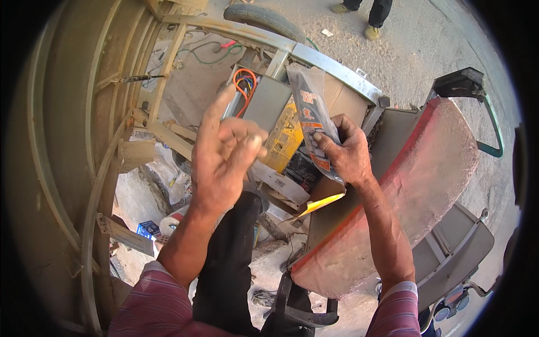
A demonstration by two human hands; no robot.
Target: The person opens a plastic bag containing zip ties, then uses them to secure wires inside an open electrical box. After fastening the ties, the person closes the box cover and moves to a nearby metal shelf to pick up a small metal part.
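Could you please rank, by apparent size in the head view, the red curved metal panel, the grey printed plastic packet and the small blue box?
1. Red curved metal panel
2. Grey printed plastic packet, though nearer the camera
3. Small blue box

Harsh daylight, hard shadows, fisheye-bent dark rim, slight hand blur.

Glossy plastic packet point(312, 115), crinkled, is gripped by right hand point(348, 154). Red panel point(415, 185): worn, scuffed painted metal, dusty. Frame rail point(331, 64): dull bare metal. Ground point(404, 39): rough concrete. Sleeve point(154, 303): striped woven cloth.
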